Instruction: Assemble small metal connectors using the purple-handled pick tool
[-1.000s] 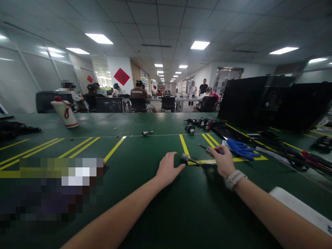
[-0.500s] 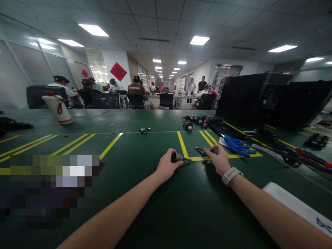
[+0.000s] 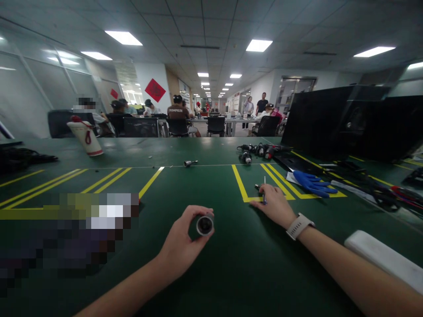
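Note:
My left hand is closed around a metal socket bit, thumb and fingers on its sides, with its round hollow end facing me. It is held above the green table. Farther right, my right hand wears a pale wristwatch and pinches a small screwdriver, its thin shaft pointing up and a bluish part showing between the fingers. A short dark piece lies by those fingertips; what it is I cannot make out. Another socket bit lies farther back on the table.
Blue-and-white gloves lie right of my right hand. Behind are several black cylindrical parts, cables and large black boxes. A white cup stands at the left. Yellow tape marks the green table.
My left hand has moved left and nearer to me, turning the socket bit's open end toward me. My right hand has lowered, and the screwdriver now points up instead of left. The view has shifted slightly.

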{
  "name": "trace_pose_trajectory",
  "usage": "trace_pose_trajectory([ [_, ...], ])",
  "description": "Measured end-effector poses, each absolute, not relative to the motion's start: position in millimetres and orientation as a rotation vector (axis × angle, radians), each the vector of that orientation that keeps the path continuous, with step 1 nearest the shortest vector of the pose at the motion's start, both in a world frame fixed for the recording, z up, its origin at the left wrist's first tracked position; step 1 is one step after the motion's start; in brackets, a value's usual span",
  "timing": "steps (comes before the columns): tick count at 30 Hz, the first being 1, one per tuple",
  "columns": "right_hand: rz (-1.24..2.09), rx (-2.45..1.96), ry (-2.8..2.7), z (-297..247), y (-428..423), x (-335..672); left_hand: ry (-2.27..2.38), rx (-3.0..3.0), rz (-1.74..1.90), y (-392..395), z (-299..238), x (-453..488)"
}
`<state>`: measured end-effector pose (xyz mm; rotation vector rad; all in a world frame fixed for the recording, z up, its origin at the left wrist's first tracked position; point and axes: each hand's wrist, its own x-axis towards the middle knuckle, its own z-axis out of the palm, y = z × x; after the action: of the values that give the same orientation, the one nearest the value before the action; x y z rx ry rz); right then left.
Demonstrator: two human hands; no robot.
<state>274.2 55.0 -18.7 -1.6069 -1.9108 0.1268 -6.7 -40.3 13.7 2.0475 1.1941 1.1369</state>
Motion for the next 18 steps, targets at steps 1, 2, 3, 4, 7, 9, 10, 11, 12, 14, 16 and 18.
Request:
trace_pose_trajectory([
  [1,0.104,-1.609,-1.944,-19.2,55.1,273.9,1.2,2.08,1.124,-42.0,11.2,-8.1],
  [2,0.083,-1.615,-1.969,-19.6,55.6,274.3,1.208,2.1,1.103,-43.0,8.9,-9.2],
  [3,0.063,-1.624,-1.986,-20.1,56.4,275.3,1.216,2.11,1.071,-43.5,6.9,-10.0],
  [4,0.046,-1.635,-1.997,-20.6,57.4,276.7,1.224,2.116,1.036,-43.7,5.2,-10.5],
  [7,0.012,-1.665,-2.006,-23.0,61.3,281.9,1.25,2.108,0.991,-43.9,2.2,-11.1],
  [9,0.005,-1.669,-1.999,-24.7,63.6,284.2,1.264,2.092,1.005,-44.2,1.3,-11.5],
  [10,0.002,-1.665,-1.99,-24.8,64.2,284.7,1.271,2.087,1.001,-44.5,1.2,-12.0],
  [11,-0.006,-1.661,-1.976,-24.0,64.0,284.4,1.275,2.085,0.979,-44.7,1.4,-12.7],
  [12,-0.027,-1.661,-1.959,-21.9,62.7,283.3,1.278,2.087,0.945,-44.9,1.9,-13.5],
  [14,-0.054,-1.617,-1.889,-13.1,55.7,277.9,1.284,2.092,0.879,-44.9,3.6,-15.1],
  [16,0.043,-1.459,-1.759,1.3,41.0,267.2,1.265,2.117,0.846,-44.4,5.9,-15.9],
  [18,0.463,-1.216,-1.587,18.2,19.2,251.6,1.21,2.173,0.834,-43.3,8.0,-15.3],
])
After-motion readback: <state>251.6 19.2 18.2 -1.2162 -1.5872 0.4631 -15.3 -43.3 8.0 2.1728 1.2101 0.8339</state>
